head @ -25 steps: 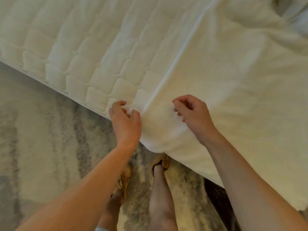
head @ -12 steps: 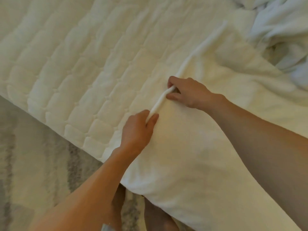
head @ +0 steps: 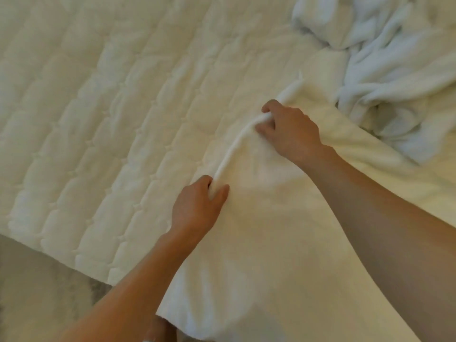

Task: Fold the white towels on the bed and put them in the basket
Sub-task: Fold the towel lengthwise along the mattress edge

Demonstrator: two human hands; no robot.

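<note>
White towel [head: 283,230] edge running diagonally, pinched by left hand [head: 197,208], right hand [head: 291,134]

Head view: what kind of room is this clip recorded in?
Most likely a bedroom. A quilted mattress fills most of the view, a white towel is spread over its edge with more towels heaped behind, and a carpet lies below. Both hands pinch the towel's edge.

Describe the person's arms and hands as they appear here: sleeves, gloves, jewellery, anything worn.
Both forearms are bare up to the frame's edge; no sleeve shows. The left hand and the right hand are bare too, without gloves. No watch, bracelet or ring is visible, though the picture is soft, so a thin band could be missed.
</note>
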